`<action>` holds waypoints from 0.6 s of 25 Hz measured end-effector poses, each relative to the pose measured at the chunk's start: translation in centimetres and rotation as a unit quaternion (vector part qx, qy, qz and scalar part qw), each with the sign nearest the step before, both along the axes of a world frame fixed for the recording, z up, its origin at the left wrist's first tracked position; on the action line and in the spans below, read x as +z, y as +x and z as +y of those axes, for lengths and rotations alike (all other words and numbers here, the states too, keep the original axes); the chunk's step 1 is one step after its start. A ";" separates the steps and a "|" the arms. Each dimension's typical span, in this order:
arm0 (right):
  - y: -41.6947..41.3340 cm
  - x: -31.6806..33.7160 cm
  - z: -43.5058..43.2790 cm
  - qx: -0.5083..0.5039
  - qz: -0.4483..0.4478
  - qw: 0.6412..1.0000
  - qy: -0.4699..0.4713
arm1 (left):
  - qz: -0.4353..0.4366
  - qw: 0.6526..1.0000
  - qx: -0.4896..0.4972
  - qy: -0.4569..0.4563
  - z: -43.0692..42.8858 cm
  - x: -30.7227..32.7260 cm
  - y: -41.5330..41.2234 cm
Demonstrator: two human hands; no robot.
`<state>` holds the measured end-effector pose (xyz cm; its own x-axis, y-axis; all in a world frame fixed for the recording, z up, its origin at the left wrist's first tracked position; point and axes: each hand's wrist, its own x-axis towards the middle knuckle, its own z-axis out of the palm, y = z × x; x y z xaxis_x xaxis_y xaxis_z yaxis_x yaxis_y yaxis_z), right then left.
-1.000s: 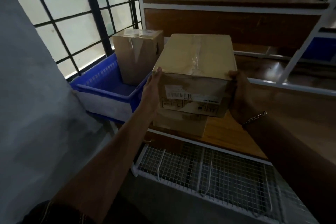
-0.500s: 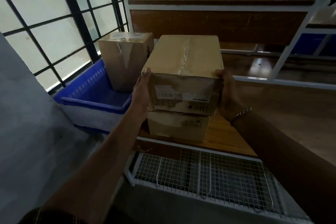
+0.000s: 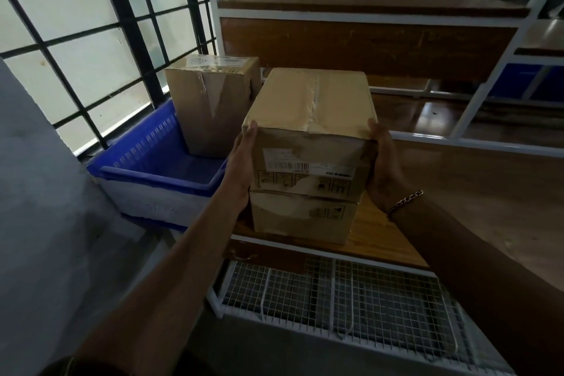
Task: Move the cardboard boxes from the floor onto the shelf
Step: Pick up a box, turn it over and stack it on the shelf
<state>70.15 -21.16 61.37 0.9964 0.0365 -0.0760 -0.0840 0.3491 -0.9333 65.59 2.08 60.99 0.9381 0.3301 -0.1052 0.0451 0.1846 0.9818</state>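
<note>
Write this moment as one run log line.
left hand, right hand: press top box sides | top box: on lower box | lower box: on shelf

Dim throughout. Lit from upper left through the barred window (image 3: 76,40), blown out white there. Deeply shadowed along the right forearm (image 3: 488,268). Faintly glared on the far shelf board (image 3: 433,110). Bowed toward frame edges; slightly soft, grainy.

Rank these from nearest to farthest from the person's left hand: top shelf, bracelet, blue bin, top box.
1. Top box: the left hand presses flat on its left side.
2. Blue bin: just left of that hand.
3. Bracelet: on the right wrist, across the box.
4. Top shelf: high at the back.
</note>
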 end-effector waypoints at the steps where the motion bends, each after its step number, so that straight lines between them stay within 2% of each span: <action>1: -0.1 0.0 0.0 0.007 -0.010 1.000 0.004 | 0.002 1.000 -0.007 -0.001 0.0 0.0 0.0; 7: -0.3 -0.9 -0.5 0.044 -0.027 0.999 0.008 | -0.032 0.997 -0.065 -0.023 0.2 -1.0 0.2; 15: -0.5 -2.4 -0.6 0.068 0.007 0.997 0.035 | -0.018 0.997 -0.068 -0.012 -0.6 -0.5 -1.0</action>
<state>69.61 -21.75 58.93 0.9809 0.1763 -0.0827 -0.1478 0.3976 -0.9056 64.60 1.50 60.47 0.9771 0.1979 -0.0776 0.0365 0.2033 0.9784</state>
